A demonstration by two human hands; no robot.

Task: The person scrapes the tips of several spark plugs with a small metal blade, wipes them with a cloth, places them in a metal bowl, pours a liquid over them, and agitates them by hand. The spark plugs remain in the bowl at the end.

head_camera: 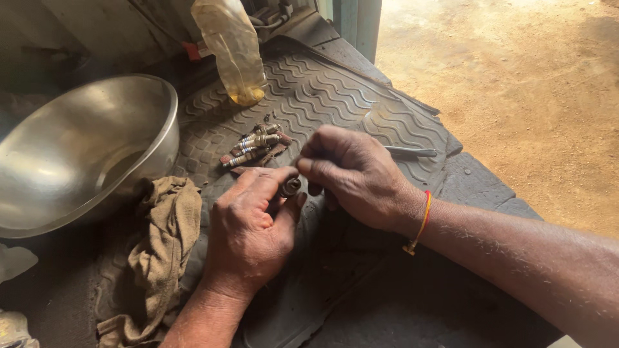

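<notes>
Working: a person bends over a ribbed rubber mat (322,90) at a workshop doorway
Bowl: a steel bowl (77,148) sits far left, a plastic bottle (232,51) beyond it
Cloth: a tan rag (161,245) lies near left
Left hand (248,229): fingers pinched around a small dark spark plug (290,187) at centre
Right hand (354,174): fingertips closed narrowly on a thin tool, apparently cleaning the plug's tip
Spares: more spark plugs (255,147) lie just beyond
Next: likely needs steady, fine scraping

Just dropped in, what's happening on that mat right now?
A person's left hand pinches a small dark cylindrical part, and the right hand works at it with a thin tool. Several spark plugs lie on the ribbed rubber mat, beside a metal bowl and a rag.
</notes>
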